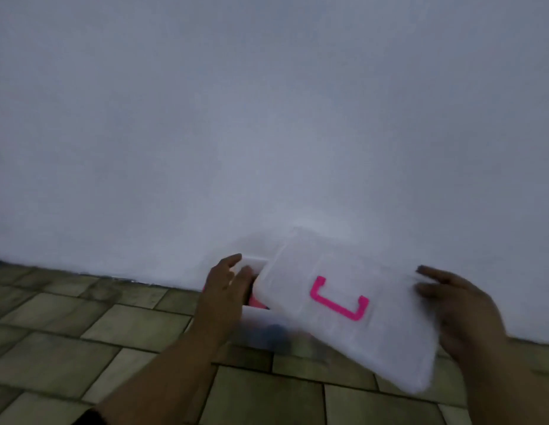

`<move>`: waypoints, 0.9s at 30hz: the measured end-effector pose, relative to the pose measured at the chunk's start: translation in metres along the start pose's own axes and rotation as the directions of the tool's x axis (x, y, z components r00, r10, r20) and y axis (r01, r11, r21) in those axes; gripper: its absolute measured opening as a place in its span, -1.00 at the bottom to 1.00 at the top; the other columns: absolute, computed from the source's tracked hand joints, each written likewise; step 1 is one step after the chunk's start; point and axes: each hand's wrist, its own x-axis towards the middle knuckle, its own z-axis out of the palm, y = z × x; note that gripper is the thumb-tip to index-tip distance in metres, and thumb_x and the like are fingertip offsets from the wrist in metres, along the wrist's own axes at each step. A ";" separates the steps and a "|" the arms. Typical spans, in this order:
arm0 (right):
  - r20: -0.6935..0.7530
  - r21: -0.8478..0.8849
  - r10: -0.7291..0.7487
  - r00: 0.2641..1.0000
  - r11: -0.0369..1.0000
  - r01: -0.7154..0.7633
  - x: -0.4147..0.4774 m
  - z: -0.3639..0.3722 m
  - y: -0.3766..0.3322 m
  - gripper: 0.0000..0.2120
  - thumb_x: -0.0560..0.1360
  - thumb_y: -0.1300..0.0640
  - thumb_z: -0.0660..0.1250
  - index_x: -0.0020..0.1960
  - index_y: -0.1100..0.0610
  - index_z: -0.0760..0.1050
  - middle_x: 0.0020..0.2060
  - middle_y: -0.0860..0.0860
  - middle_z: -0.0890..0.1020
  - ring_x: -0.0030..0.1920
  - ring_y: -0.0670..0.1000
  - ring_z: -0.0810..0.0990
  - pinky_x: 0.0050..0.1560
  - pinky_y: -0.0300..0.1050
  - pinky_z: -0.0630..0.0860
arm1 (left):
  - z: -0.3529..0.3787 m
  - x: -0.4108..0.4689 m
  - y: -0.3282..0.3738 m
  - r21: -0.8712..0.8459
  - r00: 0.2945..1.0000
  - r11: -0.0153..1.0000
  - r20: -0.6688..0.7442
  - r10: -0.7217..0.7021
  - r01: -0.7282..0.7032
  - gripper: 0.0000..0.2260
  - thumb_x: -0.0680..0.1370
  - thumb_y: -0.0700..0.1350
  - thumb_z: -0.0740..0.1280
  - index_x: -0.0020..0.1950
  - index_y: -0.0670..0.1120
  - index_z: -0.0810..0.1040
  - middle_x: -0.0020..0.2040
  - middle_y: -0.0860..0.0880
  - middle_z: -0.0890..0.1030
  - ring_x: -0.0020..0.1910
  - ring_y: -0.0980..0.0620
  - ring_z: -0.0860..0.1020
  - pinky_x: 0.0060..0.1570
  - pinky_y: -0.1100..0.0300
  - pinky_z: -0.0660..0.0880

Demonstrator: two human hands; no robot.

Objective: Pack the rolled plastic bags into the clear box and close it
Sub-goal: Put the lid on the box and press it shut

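Fitting lid (368, 332) over clear box (256, 314) on floor (113, 332): left hand (227, 283) pinches box rim, right hand (457, 305) at lid's right edge (too blurry, can't tell grip). Probably light, stiff, slick plastic; best held by edges.

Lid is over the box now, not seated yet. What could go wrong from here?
1. The lid lies skewed and tilted over the clear box, so it may not seat squarely.
2. Fingers of the left hand, which holds the box's rim, lie at the open end beside the lid's edge and might get pinched.
3. The right hand is only at the lid's right edge, so the lid may slip.
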 end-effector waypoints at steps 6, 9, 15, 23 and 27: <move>0.147 -0.308 0.186 0.971 0.942 -0.134 0.064 0.093 0.050 -0.75 0.39 0.44 0.31 -0.03 0.20 0.62 -0.12 0.23 0.63 -0.16 0.20 0.59 -0.06 0.11 0.57 | -0.010 0.028 -0.048 0.597 0.974 0.801 0.207 -0.093 -0.050 -0.43 0.54 0.24 0.21 0.50 0.07 0.21 0.55 0.03 0.11 0.46 0.02 0.23 0.41 0.11 0.21; 0.134 -0.566 0.035 0.990 0.823 0.048 0.076 0.108 0.062 -0.74 0.39 0.35 0.38 0.05 0.15 0.60 0.01 0.14 0.64 -0.05 0.14 0.58 -0.04 -0.04 0.51 | -0.006 0.031 -0.056 0.713 0.967 0.697 0.225 -0.121 -0.078 -0.43 0.54 0.28 0.14 0.49 0.09 0.22 0.56 0.03 0.08 0.49 -0.01 0.16 0.47 0.02 0.17; 0.388 -0.767 -0.136 0.912 0.501 0.401 0.044 0.108 0.062 -0.54 0.41 -0.12 0.42 0.26 -0.06 0.45 0.27 -0.03 0.49 0.21 0.00 0.47 0.24 -0.09 0.39 | 0.003 0.033 -0.066 0.759 0.981 0.641 0.188 -0.047 -0.115 -0.45 0.54 0.31 0.04 0.48 0.11 0.22 0.56 0.03 0.10 0.50 -0.01 0.13 0.47 0.02 0.14; 0.578 -0.815 0.179 0.796 0.075 0.575 0.023 0.105 0.069 -0.13 0.23 -0.50 0.26 0.45 -0.28 0.08 0.52 -0.18 0.08 0.51 -0.06 0.03 0.46 0.23 -0.05 | 0.022 0.042 -0.064 0.808 0.984 0.578 0.169 -0.048 -0.111 -0.42 0.55 0.28 0.05 0.49 0.02 0.23 0.55 -0.05 0.14 0.48 -0.10 0.17 0.45 0.00 0.16; 0.572 -0.820 0.229 0.787 0.151 0.552 0.027 0.102 0.069 -0.02 0.09 -0.62 0.15 0.44 -0.27 0.14 0.51 -0.19 0.11 0.50 -0.08 0.07 0.48 0.16 0.01 | 0.019 0.046 -0.060 0.823 0.976 0.550 0.208 -0.062 -0.141 -0.41 0.54 0.30 0.06 0.48 0.02 0.24 0.54 -0.04 0.17 0.45 -0.12 0.21 0.43 -0.03 0.20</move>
